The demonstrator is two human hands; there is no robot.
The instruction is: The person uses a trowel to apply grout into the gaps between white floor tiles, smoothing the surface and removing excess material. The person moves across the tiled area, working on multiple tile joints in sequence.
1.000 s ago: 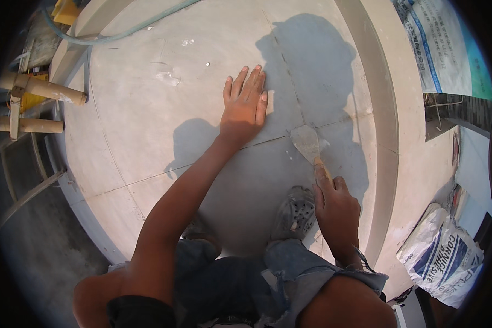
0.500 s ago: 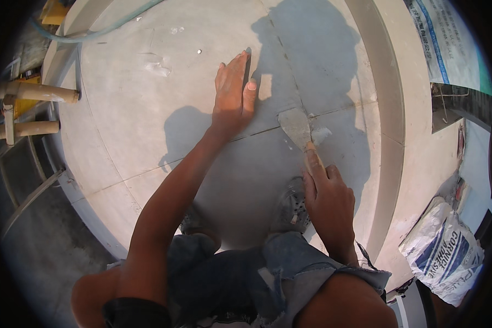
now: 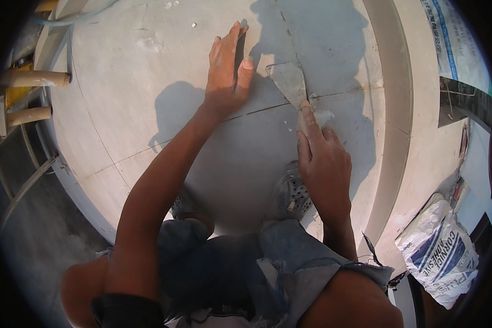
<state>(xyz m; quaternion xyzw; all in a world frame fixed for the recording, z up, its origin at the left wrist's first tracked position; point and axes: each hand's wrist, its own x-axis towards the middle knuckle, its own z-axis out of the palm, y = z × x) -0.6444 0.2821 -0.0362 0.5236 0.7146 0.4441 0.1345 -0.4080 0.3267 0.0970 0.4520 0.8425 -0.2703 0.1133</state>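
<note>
My right hand (image 3: 328, 164) grips the handle of a putty knife (image 3: 290, 81), index finger stretched along it towards the blade. The wide metal blade lies over the pale tiled floor (image 3: 218, 153), just beyond a dark joint between tiles and in my shadow. A whitish smear (image 3: 323, 117) marks the floor beside the handle. To the left, my left hand (image 3: 224, 74) is stretched out low over the tiles with the thumb apart and nothing held. Whether its palm touches the floor cannot be made out. A small white crumb (image 3: 194, 24) lies beyond it.
A raised ledge (image 3: 396, 109) curves along the right side. Past it lie a crumpled white-and-blue bag (image 3: 440, 249) and another printed sack (image 3: 459, 49). Wooden poles (image 3: 35, 79) stick in from the left. My shoes (image 3: 290, 191) stand close behind the hands.
My right hand has pushed the putty knife forward and slightly left, its blade crossing the tile joint. My left hand stays nearly in place over the floor. The whole view has shifted a little.
</note>
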